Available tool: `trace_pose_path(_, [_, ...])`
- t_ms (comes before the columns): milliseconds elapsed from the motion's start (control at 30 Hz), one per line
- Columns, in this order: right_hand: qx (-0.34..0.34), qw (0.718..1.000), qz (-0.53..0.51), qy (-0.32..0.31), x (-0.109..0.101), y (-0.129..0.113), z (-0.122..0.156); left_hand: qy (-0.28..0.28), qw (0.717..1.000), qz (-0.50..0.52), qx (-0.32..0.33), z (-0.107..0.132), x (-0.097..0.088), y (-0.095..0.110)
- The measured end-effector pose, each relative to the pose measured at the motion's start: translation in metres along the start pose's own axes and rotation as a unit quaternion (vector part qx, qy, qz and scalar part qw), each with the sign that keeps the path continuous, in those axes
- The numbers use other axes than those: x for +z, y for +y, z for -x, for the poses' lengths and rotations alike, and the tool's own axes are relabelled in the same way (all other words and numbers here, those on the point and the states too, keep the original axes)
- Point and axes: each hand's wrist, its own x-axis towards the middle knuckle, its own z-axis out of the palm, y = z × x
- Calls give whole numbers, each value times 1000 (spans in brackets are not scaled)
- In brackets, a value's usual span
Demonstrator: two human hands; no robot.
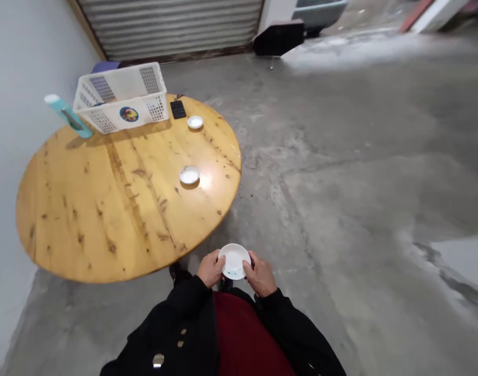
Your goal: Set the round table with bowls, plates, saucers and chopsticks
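I hold a small white dish (234, 259) with both hands, close to my body and just off the near edge of a round wooden table (106, 209). My left hand (210, 269) grips its left rim, fingers closed. My right hand (261, 275) grips its right rim, fingers closed too. The dish shows faint blue marks inside. Two more small white dishes rest on the table, one near the middle right (189, 175) and one farther back (195, 122).
A white plastic basket (121, 99) stands at the table's far side, with a teal bottle (69, 116) to its left and a small black object (178, 109) to its right. A pale wall runs along the left. Concrete floor spreads right; a roller shutter (168, 26) closes the back.
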Motion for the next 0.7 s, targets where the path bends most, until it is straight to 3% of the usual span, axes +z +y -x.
trace_pose_path(100, [15, 999, -33, -24, -33, 25, -1, 17, 999, -40, 4, -5, 32, 23])
trace_pose_path(233, [7, 995, -71, -64, -53, 32, -30, 52, 995, -91, 6, -17, 38, 48])
trace_pose_path(467, [-83, 987, -57, -128, -73, 13, -132, 169, 983, -70, -7, -71, 19, 80])
trace_pose_path(700, [-204, 962, 27, -181, -73, -42, -264, 313, 948, -14, -51, -145, -24, 102])
